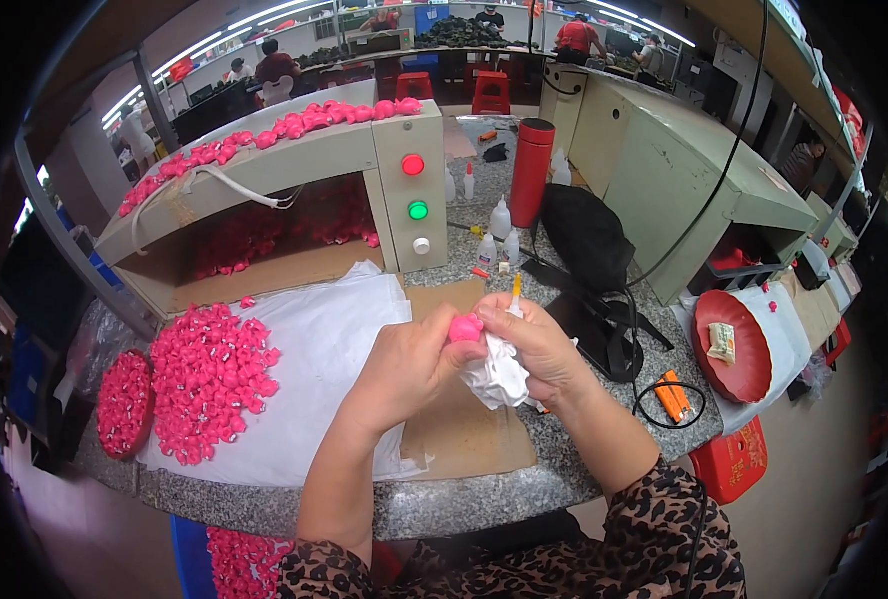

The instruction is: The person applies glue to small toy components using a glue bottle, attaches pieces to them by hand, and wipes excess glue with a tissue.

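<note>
My left hand pinches a small, rounded pink plastic piece between thumb and fingers, above the brown cardboard. Close against it, my right hand is closed on a crumpled white cloth, its fingertips at the side of the pink piece. A slim amber tip stands up from the right hand's fingers; what it belongs to is mostly hidden. To the left, a large heap of similar pink pieces lies on white sheets, beside a round tray full of more.
A pale metal box with lit buttons carries pink pieces on top and inside. Small squeeze bottles, a red flask and a black bag stand beyond my hands. An orange cutter and red bowl are at right.
</note>
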A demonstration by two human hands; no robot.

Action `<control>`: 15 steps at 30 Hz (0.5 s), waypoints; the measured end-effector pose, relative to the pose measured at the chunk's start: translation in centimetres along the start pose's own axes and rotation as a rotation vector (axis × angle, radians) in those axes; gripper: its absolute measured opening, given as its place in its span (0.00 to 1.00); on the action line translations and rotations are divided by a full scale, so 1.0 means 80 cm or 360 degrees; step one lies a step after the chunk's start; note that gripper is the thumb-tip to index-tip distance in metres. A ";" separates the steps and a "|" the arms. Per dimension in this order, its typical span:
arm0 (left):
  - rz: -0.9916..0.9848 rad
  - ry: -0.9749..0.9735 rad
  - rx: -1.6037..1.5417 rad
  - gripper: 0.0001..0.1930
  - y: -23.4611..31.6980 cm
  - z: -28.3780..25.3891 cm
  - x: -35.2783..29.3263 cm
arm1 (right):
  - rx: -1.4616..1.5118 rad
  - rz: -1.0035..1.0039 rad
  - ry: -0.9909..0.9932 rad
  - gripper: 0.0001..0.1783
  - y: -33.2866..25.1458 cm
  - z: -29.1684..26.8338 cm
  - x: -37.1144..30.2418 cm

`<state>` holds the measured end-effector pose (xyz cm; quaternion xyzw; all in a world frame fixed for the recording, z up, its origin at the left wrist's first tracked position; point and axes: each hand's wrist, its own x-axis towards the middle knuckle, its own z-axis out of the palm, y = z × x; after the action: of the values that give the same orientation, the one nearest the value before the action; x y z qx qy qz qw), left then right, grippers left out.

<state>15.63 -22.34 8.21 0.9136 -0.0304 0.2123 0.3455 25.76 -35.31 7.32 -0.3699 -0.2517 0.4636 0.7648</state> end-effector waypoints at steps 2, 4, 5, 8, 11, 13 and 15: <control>0.0007 -0.0007 0.0025 0.22 0.000 0.000 0.001 | 0.0030 0.0008 0.0011 0.08 0.001 -0.002 0.000; 0.0008 -0.0011 0.0055 0.23 -0.001 0.000 0.001 | 0.0027 0.0013 -0.0009 0.07 0.000 -0.002 0.000; 0.0017 -0.0015 0.0068 0.22 -0.001 0.000 0.001 | 0.0021 0.0022 -0.0029 0.07 0.000 -0.002 0.000; 0.0044 -0.0015 0.0091 0.21 0.001 -0.002 0.002 | 0.0026 0.0037 -0.0027 0.07 0.000 -0.003 0.001; 0.0033 -0.0009 0.0115 0.21 0.003 -0.002 0.001 | 0.0035 0.0064 -0.0036 0.07 -0.001 -0.002 0.000; 0.0022 -0.0008 0.0118 0.21 0.005 0.000 0.002 | 0.0048 0.0050 -0.0039 0.07 -0.002 -0.003 -0.001; 0.0042 -0.0031 0.0077 0.21 0.003 0.001 0.002 | 0.0061 0.0041 -0.0044 0.07 -0.003 -0.004 -0.003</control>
<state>15.79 -22.57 8.34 0.9233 -0.0408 0.2085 0.3200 25.98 -35.69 7.29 -0.3519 -0.2486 0.4832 0.7622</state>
